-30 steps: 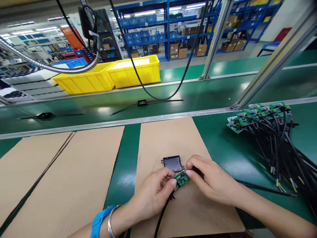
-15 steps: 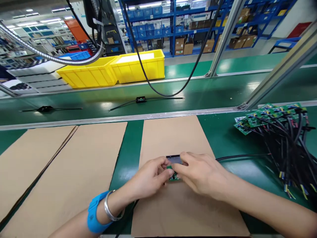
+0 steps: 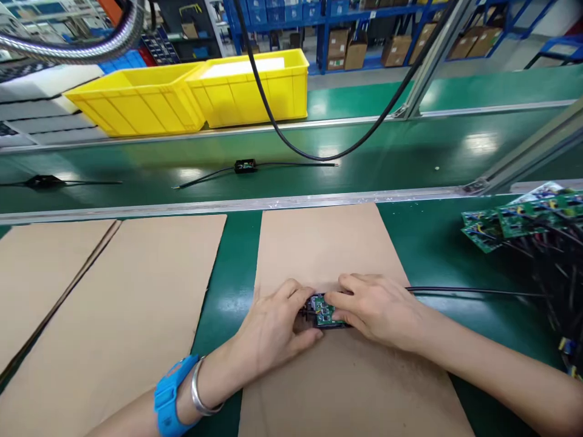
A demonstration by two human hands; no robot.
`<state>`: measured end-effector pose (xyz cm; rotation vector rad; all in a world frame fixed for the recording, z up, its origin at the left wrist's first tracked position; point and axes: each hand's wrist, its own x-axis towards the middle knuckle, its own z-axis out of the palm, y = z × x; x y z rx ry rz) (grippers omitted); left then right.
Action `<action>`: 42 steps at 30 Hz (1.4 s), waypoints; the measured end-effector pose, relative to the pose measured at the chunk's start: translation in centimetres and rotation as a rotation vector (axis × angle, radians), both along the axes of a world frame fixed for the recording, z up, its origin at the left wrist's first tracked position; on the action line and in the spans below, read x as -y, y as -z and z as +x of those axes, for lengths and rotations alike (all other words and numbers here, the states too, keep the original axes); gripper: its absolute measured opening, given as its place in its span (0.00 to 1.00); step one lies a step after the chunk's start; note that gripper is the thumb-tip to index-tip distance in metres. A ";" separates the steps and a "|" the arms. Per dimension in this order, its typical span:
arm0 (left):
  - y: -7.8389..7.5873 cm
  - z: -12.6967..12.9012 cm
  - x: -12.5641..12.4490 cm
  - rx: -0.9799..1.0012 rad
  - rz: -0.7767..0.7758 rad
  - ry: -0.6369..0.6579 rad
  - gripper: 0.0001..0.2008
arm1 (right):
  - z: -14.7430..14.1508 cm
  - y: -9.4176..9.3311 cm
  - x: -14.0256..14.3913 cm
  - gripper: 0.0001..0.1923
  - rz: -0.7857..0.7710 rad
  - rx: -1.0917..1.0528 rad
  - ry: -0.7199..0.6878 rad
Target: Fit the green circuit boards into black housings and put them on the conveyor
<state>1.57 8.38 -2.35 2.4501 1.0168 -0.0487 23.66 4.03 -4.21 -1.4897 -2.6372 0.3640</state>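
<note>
A small green circuit board [image 3: 323, 311] lies in a dark shallow case [image 3: 336, 326] on the middle cardboard sheet [image 3: 319, 243]. My left hand [image 3: 276, 321] grips the left end of the case, fingers at its far edge and thumb at its near edge. From the right, my right hand [image 3: 380, 309] has its fingers closed over the board and the case's right end, hiding that part. A black cable [image 3: 469, 291] runs out to the right from beneath my right hand.
More cardboard [image 3: 164, 291] covers the left of the green bench. Circuit boards with bundled cables [image 3: 523, 224] are heaped at right. Beyond the metal rail [image 3: 310, 202] lie two cabled black units [image 3: 246, 165], with yellow bins [image 3: 255, 91] behind. A black cable loop [image 3: 314, 156] hangs overhead.
The board now sits flat in the case, where before both hands held it tilted against the case. My left hand has shifted to the case's left end; the view has tilted down.
</note>
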 end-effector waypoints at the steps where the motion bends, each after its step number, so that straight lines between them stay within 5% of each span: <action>1: 0.0 0.0 -0.1 -0.009 -0.001 0.000 0.25 | 0.1 0.1 -0.1 0.05 0.002 0.001 -0.011; 6: 0.1 0.2 -0.1 -0.036 -0.011 0.001 0.22 | 0.0 0.5 0.2 0.07 0.034 -0.011 -0.067; 13: 0.1 -0.2 0.1 0.060 -0.077 -0.001 0.25 | -0.9 0.4 0.3 0.06 0.007 -0.069 0.036; 18: -1.0 -0.6 -1.7 0.048 -0.399 -0.094 0.11 | -0.8 0.9 -0.1 0.05 -0.138 -0.191 0.059; 23: -0.7 0.1 -4.1 -0.175 -1.030 -0.186 0.16 | -0.8 0.9 -0.3 0.05 -0.127 -0.225 0.048; 25: -0.9 0.5 -4.1 -0.179 -1.096 -0.199 0.14 | -0.7 1.0 -0.4 0.05 -0.114 -0.242 0.034; 27: -1.3 0.9 -3.3 -0.129 -0.890 -0.184 0.12 | -0.7 1.2 -0.4 0.04 -0.102 -0.254 0.034; 31: -1.1 0.8 -0.2 -0.017 0.050 0.029 0.09 | -0.6 1.8 -0.3 0.03 -0.071 -0.272 0.039; 33: -0.1 0.2 0.9 0.082 0.364 0.116 0.09 | -0.5 2.0 -0.2 0.04 -0.036 -0.283 0.035; 37: 2.4 -0.9 1.4 0.167 0.659 0.193 0.14 | -0.5 2.1 -0.1 0.05 -0.007 -0.289 0.048; 42: 3.1 -0.4 2.5 -0.135 0.934 0.310 0.16 | -1.0 1.8 -0.2 0.06 0.001 -0.297 0.085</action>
